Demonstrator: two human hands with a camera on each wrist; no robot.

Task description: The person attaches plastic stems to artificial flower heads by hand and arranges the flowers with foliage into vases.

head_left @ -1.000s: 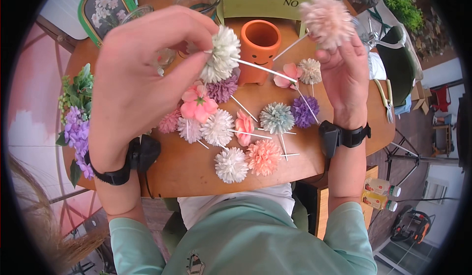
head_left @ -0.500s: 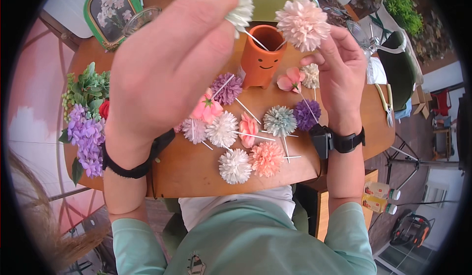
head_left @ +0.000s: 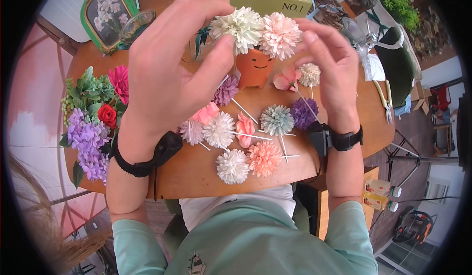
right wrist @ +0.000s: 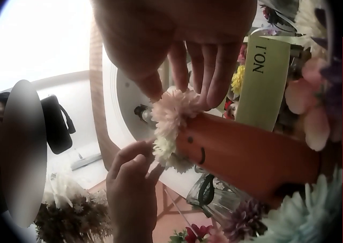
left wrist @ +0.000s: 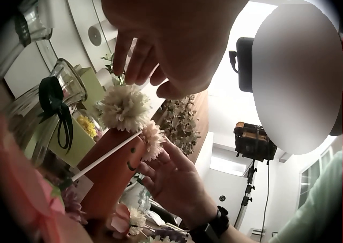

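A creamy white pompom flower (head_left: 240, 29) and a pale pink pompom flower (head_left: 280, 35) sit side by side at the mouth of an orange smiling pot (head_left: 254, 69), hiding its rim and their own stems. My left hand (head_left: 169, 81) is beside the white flower, thumb and fingers spread apart at its edge. In the left wrist view those fingers hang nearly straight over the white petals (left wrist: 126, 106). On the other side my right hand (head_left: 334, 66) has its loosely bent fingertips right at the pink petals (right wrist: 174, 112).
Several artificial flowers on white stems lie in front of the pot, including an orange one (head_left: 264, 158) and a blue-grey one (head_left: 277, 120). A bouquet (head_left: 88, 137) lies left, a green picture frame (head_left: 109, 17) behind it. Pliers (head_left: 386, 100) lie right; a green box (head_left: 290, 3) stands behind.
The white flower has moved from the left hand's pinch to the pot's mouth, its stem now out of sight. The pink flower has come left and down beside it, and both hands have loosened.
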